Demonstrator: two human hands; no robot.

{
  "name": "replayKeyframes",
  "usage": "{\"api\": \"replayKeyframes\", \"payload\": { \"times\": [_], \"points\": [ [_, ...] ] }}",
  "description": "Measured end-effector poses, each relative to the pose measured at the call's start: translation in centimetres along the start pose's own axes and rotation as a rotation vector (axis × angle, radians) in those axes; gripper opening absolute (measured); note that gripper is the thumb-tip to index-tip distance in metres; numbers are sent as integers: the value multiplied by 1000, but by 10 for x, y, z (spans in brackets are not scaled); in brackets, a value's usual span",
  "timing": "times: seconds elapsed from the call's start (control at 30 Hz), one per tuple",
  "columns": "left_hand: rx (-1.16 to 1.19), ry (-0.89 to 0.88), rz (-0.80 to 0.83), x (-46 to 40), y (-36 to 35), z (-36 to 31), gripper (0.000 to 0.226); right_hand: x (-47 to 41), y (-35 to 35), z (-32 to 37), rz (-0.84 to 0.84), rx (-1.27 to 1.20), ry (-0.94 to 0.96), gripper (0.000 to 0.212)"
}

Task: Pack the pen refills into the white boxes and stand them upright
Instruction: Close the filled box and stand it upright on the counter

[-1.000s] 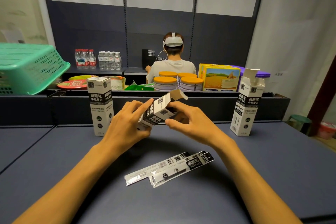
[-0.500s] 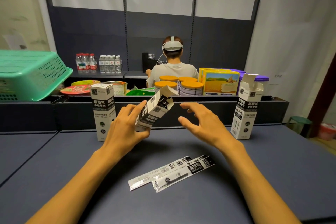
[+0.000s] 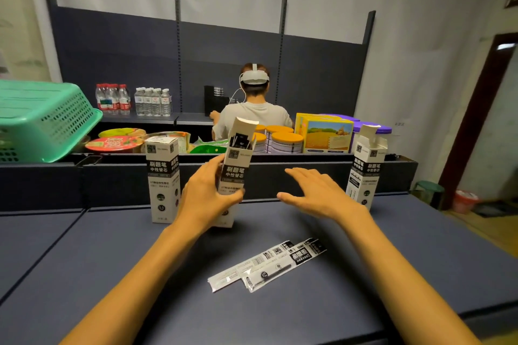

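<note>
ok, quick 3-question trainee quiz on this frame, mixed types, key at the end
1. True or false: the right hand grips a white box.
2. Which white box has its top flap closed? A) the left box B) the held box C) the right box
3. Fill in: the loose refill packets lie flat on the ____.

Key:
1. False. It is open and holds nothing; the left hand grips the held box.
2. A. The other two show raised flaps.
3. Table, nearer the camera than the boxes.
</note>
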State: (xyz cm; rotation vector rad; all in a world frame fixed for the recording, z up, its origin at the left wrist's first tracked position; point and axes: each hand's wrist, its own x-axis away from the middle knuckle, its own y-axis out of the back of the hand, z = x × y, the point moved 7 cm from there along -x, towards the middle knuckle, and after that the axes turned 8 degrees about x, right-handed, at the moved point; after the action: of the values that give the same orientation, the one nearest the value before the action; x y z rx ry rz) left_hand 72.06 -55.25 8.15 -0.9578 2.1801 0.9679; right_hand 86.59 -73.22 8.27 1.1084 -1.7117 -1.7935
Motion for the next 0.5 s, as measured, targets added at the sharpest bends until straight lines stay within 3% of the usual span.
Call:
{"api": "replayKeyframes", "payload": {
  "times": [0.5],
  "points": [
    [102, 210, 51, -21, -55, 2, 67, -24, -5, -16, -18, -65, -8, 74]
  ]
}}
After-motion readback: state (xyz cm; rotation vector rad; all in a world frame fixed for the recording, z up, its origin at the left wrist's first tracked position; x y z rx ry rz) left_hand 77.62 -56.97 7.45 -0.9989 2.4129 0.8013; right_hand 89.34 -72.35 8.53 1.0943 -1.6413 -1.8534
